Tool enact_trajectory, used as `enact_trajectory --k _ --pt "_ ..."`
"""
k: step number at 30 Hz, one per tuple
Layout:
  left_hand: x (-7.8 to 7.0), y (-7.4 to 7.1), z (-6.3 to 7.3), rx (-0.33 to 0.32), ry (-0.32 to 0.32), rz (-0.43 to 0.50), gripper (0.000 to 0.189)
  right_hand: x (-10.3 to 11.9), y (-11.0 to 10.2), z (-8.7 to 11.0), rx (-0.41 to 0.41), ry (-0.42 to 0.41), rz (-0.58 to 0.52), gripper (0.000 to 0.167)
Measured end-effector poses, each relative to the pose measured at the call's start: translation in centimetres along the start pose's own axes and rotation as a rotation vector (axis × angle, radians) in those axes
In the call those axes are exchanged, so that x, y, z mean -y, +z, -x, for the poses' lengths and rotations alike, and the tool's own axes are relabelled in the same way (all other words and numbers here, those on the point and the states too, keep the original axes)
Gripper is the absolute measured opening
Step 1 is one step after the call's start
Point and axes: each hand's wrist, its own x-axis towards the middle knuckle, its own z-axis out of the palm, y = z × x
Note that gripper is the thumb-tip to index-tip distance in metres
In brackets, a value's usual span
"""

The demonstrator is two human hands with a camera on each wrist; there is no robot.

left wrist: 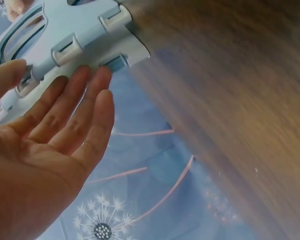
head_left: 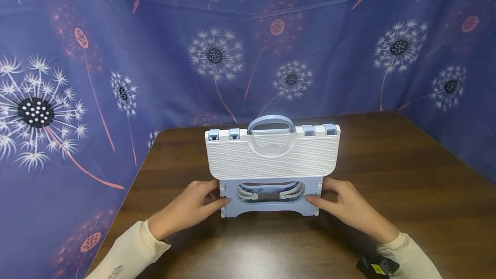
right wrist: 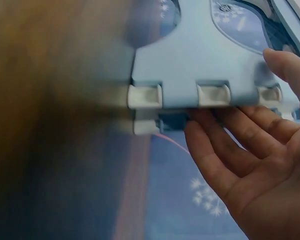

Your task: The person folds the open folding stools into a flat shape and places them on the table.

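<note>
A folding step stool stands in the middle of the table in the head view, with a white textured top (head_left: 271, 167), a blue carry handle (head_left: 271, 118) and a light-blue leg panel (head_left: 310, 209) below. The top leans over the panel, whose oval opening shows white and blue parts inside. My left hand (head_left: 190, 206) holds the panel's left side, thumb on the front. On the opposite side my right hand (head_left: 350, 208) grips the panel in the same way. Both wrist views show the fingers behind the white hinge pieces (left wrist: 68, 53), (right wrist: 213, 95).
A brown wooden table (head_left: 387, 162) lies under the stool. Behind it and along its sides hangs a blue cloth (head_left: 162, 55) printed with dandelions. A black device (head_left: 377, 267) with a yellow label sits by the right cuff.
</note>
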Motion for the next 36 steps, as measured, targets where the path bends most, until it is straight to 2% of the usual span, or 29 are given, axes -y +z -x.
enact_trajectory --k 6,10,13,17,22,26,32,36 --pt "-0.2 -0.4 0.1 -0.077 0.036 -0.049 0.023 0.6 -1.9 0.3 -0.069 0.025 0.033 0.013" --pt "-0.2 -0.5 0.2 -0.116 0.034 -0.104 0.039 0.9 -3.0 0.6 -0.102 0.045 0.074 0.013" --pt "-0.2 -0.7 0.3 -0.138 0.013 -0.118 0.051 0.8 -3.2 0.7 -0.133 0.051 0.092 0.021" --pt "-0.3 -1.0 0.3 -0.152 -0.017 -0.096 0.059 0.6 -3.2 0.6 -0.168 0.053 0.131 0.045" --pt "-0.4 -1.0 0.2 -0.141 -0.01 -0.117 0.078 0.6 -3.1 0.6 -0.119 0.117 0.179 0.081" --pt "-0.6 -0.9 0.3 -0.126 0.006 -0.16 0.088 0.8 -2.8 0.5 -0.056 0.141 0.107 0.094" --pt "-1.1 -0.5 0.4 -0.104 0.038 -0.121 0.091 0.8 -2.3 0.5 0.001 0.162 0.069 0.091" --pt "-1.1 -0.3 0.4 -0.093 0.036 -0.066 0.084 0.8 -1.9 0.5 0.003 0.13 0.014 0.081"
